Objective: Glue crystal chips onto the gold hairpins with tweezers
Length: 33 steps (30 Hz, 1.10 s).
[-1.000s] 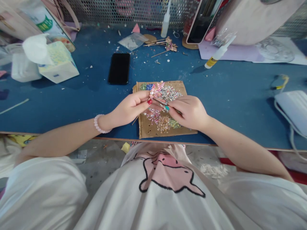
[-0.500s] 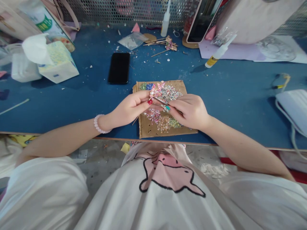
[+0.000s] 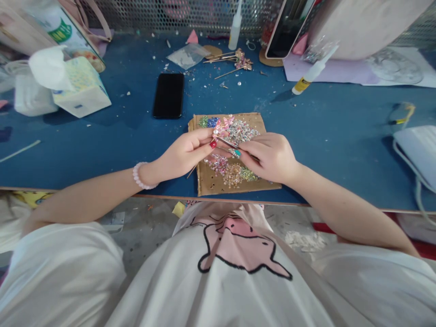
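Note:
My left hand is closed on a hair stick with a pink, pearl-studded ornament; its thin shaft pokes out below the palm. Tweezers are gripped in my right hand, their tips at the ornament. Whether a stone sits between the tips is too small to tell. Both hands are above a piece of cardboard bearing small heaps of rhinestones: silver ones, pink ones, champagne ones, blue ones and green ones. My hands partly cover the heaps.
Behind the cardboard lies a black phone. Further back are more hair sticks, a plastic bag and a glue bottle. Another glue bottle stands right. A tissue pack is at left, a pale blue case at right.
The view has shifted very slightly. Both hands keep nearly the same pose, with the tweezer tips still at the pink ornament.

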Each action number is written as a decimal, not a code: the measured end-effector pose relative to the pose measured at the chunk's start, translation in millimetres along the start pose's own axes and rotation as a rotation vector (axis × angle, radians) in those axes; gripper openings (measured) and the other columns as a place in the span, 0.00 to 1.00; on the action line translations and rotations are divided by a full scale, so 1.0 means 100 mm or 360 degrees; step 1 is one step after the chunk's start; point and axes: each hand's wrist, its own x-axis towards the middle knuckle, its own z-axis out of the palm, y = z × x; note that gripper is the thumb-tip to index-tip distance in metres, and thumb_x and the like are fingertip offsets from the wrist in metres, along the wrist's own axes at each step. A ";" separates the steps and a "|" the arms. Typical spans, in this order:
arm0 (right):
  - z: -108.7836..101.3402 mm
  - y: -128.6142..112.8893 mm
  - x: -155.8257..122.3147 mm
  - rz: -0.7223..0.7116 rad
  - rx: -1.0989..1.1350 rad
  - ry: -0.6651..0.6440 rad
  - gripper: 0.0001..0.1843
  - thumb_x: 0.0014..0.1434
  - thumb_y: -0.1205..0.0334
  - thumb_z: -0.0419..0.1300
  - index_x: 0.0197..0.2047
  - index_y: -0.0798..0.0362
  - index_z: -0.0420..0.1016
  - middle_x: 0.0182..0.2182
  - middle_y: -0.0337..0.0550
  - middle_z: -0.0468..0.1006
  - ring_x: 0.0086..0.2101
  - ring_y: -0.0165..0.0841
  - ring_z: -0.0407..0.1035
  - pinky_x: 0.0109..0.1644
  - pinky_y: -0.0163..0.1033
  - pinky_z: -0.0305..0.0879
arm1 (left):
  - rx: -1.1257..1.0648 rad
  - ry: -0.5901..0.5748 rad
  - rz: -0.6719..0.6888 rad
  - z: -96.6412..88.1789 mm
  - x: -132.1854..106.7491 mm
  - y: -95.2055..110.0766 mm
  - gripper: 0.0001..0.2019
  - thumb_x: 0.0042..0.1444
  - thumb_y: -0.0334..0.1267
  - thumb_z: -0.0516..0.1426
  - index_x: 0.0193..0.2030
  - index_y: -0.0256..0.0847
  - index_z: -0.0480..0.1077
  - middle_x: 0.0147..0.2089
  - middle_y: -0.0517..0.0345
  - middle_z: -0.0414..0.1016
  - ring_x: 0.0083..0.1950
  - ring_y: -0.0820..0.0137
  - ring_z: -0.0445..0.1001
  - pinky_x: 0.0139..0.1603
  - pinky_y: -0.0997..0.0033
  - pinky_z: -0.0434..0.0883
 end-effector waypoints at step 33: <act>-0.01 -0.01 0.00 -0.0024 -0.0044 0.0014 0.16 0.69 0.66 0.52 0.32 0.54 0.77 0.17 0.35 0.68 0.20 0.27 0.60 0.25 0.36 0.57 | 0.0078 -0.0050 0.0095 0.00 -0.01 0.01 0.15 0.70 0.33 0.52 0.57 0.38 0.75 0.56 0.51 0.82 0.50 0.66 0.85 0.53 0.69 0.80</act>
